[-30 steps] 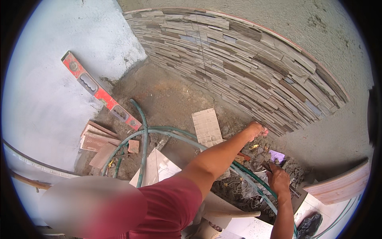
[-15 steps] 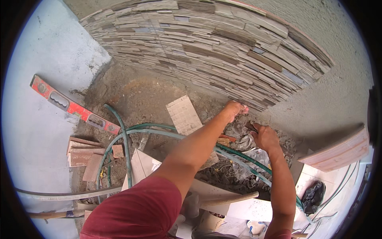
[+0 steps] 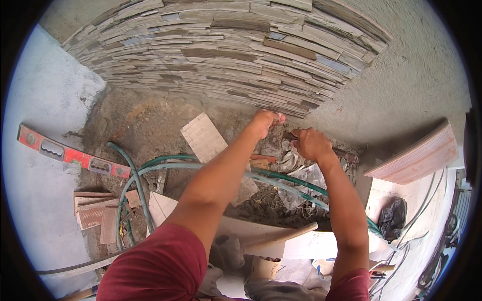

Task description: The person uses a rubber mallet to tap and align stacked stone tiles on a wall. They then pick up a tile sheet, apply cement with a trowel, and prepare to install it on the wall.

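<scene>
The left hand (image 3: 267,123) reaches to the bottom edge of the stone-look tiles (image 3: 226,52), which cover the wall ahead in narrow strips of grey, beige and brown. Its fingers are curled, and whether they grip anything is hidden. Just to its right, the right hand (image 3: 312,144) is closed around a dark tool (image 3: 289,136), whose short end pokes out toward the left hand; most of it is covered, so its kind cannot be told. Both forearms are bare below dark red sleeves. Under the hands, crumpled clear plastic (image 3: 311,179) lies on rough, dirty ground, near a reddish strip (image 3: 264,157). A loose beige tile (image 3: 203,135) rests left of the left forearm. Green hoses (image 3: 142,188) curve across the ground and pass beneath the arms. At the far left, a red spirit level (image 3: 75,153) slants against the white wall (image 3: 50,90), with broken tile pieces (image 3: 92,216) heaped below it. On the right are a curved-looking pinkish tile (image 3: 416,153) and a black plastic bag (image 3: 392,218).
</scene>
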